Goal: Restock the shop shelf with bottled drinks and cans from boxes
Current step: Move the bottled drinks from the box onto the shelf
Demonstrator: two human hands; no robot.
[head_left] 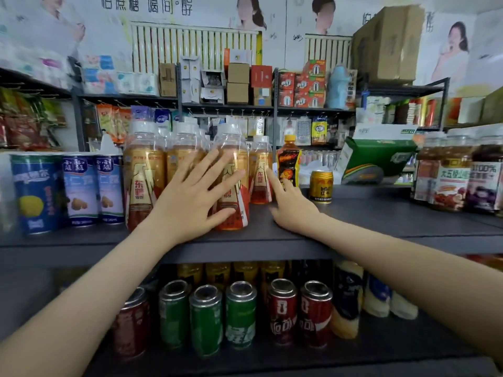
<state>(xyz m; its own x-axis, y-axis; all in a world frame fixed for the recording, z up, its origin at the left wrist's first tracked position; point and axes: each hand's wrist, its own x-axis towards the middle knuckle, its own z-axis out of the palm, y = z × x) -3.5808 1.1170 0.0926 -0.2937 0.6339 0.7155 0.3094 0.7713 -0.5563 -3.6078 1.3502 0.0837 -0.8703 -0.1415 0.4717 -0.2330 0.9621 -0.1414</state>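
Left hand (190,197) is spread wide, palm flat against the front of the amber drink bottles (144,172), fingers splayed and gripping nothing, the thumb low against the front bottle at the shelf's front edge. Right hand (292,205) is loose too, index finger stretched out and touching the label of the small amber bottle (260,172) at the right end of the cluster, the heel of the hand resting on the top shelf (381,213). At least 4 white-capped amber bottles stand in that cluster, mid-shelf near the front edge; more may hide behind. Just right of it, 1 dark bottle with an orange cap (289,161), then 1 small gold can (321,186), set back from the edge. Toward the left end, 3 blue-and-white cans (79,189) in a row. At the right end, 3 jars (457,175). On the lower shelf (381,346): 3 green cans (205,319) side by side, 2 red cans (298,308) to their right, 1 more red can (132,322) on the left
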